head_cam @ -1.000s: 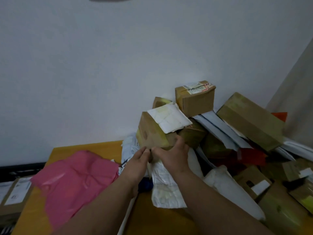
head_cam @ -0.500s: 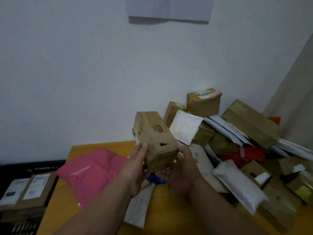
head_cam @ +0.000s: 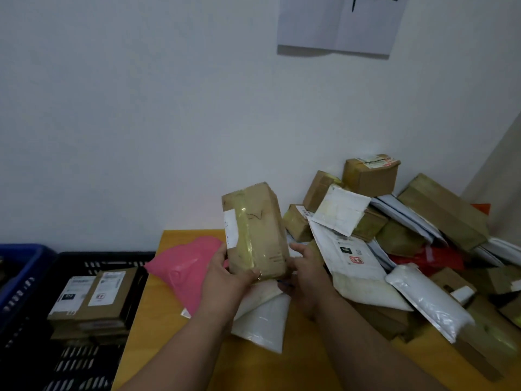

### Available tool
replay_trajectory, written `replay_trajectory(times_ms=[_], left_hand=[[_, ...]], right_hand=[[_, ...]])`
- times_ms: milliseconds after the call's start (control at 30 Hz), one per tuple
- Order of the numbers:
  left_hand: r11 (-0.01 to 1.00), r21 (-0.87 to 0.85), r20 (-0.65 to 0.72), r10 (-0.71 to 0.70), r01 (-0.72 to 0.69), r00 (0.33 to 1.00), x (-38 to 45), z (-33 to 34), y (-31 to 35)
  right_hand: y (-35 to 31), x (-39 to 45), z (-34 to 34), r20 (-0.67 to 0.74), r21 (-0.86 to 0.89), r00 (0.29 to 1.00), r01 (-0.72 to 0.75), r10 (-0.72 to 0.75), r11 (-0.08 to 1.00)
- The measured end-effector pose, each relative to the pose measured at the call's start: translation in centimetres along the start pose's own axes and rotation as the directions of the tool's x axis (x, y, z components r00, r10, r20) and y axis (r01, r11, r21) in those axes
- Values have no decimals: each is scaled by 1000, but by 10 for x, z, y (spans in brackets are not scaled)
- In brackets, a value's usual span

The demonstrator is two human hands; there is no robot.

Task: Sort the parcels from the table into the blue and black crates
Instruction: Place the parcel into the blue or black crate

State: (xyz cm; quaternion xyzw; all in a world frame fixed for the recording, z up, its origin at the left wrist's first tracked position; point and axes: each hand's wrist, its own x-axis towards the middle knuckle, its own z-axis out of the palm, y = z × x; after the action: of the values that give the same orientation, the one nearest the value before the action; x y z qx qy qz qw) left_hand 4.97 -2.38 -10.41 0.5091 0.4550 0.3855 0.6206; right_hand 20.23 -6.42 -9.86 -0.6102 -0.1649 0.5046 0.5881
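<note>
Nearest the camera, two bare forearms reach up over the yellow table [head_cam: 158,300] from its near edge. The left hand [head_cam: 225,275] grips the lower left side of a taped brown cardboard box [head_cam: 255,230], thumb curled across its front near the bottom edge, and the right hand [head_cam: 306,273] supports the lower right side, though whether its fingers wrap behind the box cannot be told. The box stands nearly upright, lifted clear of the table, with a white label on its left face and a strip of clear tape running down the front. Below the hands lie a white poly mailer [head_cam: 265,323] and, toward the table's left edge, a pink poly mailer [head_cam: 186,269]. Off the left edge sits the black crate [head_cam: 84,362], holding a stack of flat brown parcels with white labels [head_cam: 93,297], and beside it at the far left the blue crate [head_cam: 22,275]. Toward the table's far right corner rises a heap of parcels [head_cam: 394,230], brown boxes and white envelopes piled against the wall. A white paper sheet [head_cam: 338,21] hangs on the wall above.
</note>
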Motion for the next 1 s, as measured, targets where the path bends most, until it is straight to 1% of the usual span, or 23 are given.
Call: replay_trajectory(times_ms=[33,100,167,233,300,367,400,467,533,567,633,667,700,733,767,833,867,900,933,1000], left_hand=[[998,52,-27,28,-26,999,-2,-2,1],[988,143,-72,70,-59,995,-6,-4,2],[978,181,-86,119,-102,989,-7,-5,2],[975,170,-74,155,-141,985,-8,-5,2],[991,61,-82,123,-118,989,-8,-4,4],[994,-100,-112,34,-45,993,-8,-1,5],[984,-176,-103,-25,7,994,-9,0,4],[946,-297,-4,-139,131,990,-14,7,2],[922,-327,89,-189,208,978,-20,16,-1],[923,-317,95,-197,217,976,-23,20,-2],[943,-279,61,-169,180,984,-29,29,-6],[958,-244,33,-145,148,989,-31,32,-8],[973,-202,17,-112,113,994,-33,36,-9],[987,-144,8,-75,75,997,-35,39,-10],[996,-80,11,-25,25,1000,-36,43,-11],[994,82,10,68,-69,998,-37,49,-13],[982,167,8,86,-86,996,-37,52,-13],[973,216,-4,87,-84,996,-37,54,-14],[976,205,-24,83,-76,996,-38,55,-12],[992,110,-64,63,-56,996,-38,55,-13]], right_hand=[[2,-3,3,1,-31,1000,14,-14,999],[7,-7,8,82,6,996,-21,21,1000],[12,-10,12,171,36,980,-109,101,993],[18,-11,12,195,52,971,-150,138,987],[22,-10,10,225,156,963,-187,150,970],[24,-9,4,291,282,943,-243,159,928],[24,-10,1,330,322,929,-277,168,905],[22,-12,-7,391,356,901,-339,191,871],[22,-13,-16,416,349,884,-373,214,860],[22,-12,-20,394,306,895,-343,210,888],[25,-2,-30,287,121,947,-184,143,975],[26,1,-34,202,11,975,-96,91,995],[24,3,-37,136,-54,989,-49,56,997],[24,4,-40,126,-72,991,-29,38,997],[24,3,-41,172,-49,984,-41,48,998],[23,-2,-43,343,50,931,-148,122,988],[24,-5,-45,406,81,901,-203,153,976],[26,-6,-47,454,84,874,-238,175,968],[29,-5,-50,488,80,852,-262,191,962],[32,-2,-55,501,100,841,-291,204,951]])
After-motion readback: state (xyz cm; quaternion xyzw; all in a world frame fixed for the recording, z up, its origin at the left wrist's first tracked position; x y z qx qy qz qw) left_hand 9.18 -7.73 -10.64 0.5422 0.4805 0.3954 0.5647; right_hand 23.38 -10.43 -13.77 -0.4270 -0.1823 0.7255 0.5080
